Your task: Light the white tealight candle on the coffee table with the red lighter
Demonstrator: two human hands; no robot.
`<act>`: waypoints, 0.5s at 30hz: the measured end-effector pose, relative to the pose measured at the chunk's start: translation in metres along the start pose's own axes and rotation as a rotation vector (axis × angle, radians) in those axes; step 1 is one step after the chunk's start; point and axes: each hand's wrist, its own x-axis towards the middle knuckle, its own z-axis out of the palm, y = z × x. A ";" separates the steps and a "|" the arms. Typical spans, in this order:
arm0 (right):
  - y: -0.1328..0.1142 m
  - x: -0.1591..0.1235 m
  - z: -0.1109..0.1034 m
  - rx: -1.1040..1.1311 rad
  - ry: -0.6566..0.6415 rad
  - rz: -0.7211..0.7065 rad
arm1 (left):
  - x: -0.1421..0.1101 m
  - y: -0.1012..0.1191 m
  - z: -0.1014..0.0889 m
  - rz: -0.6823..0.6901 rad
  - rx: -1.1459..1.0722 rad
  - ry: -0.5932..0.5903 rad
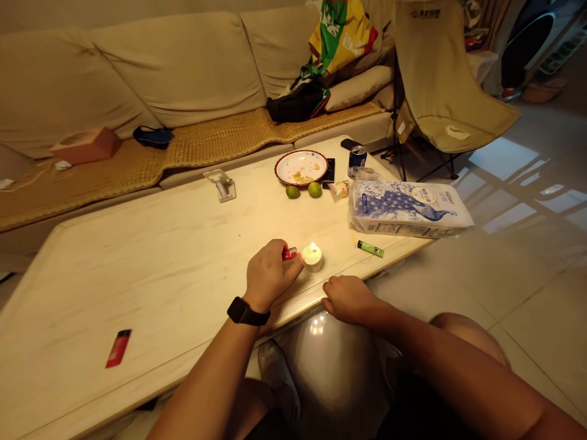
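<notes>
A lit candle [312,259] was set near the table's [183,244] front edge, toward its right corner. By the nearer left hand [269,273], just left of it, a red lighter [288,253] was gripped, metal end candleward. The right hand [349,299] was curled at the edge; whether anything was held could not be told.

Plate [301,168] on table [183,244], behind candle [312,258]; tissue pack [408,206] right of candle.

Green fruits [314,190] beside plate [296,164]; can [357,157] behind pack [403,205].
</notes>
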 end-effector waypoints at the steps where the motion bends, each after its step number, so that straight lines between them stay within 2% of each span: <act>1: 0.000 0.000 0.000 0.000 0.002 -0.003 | 0.000 0.000 0.000 0.001 0.001 -0.001; 15: -0.001 0.000 0.001 0.001 0.011 -0.005 | 0.002 0.006 0.007 0.040 0.061 -0.033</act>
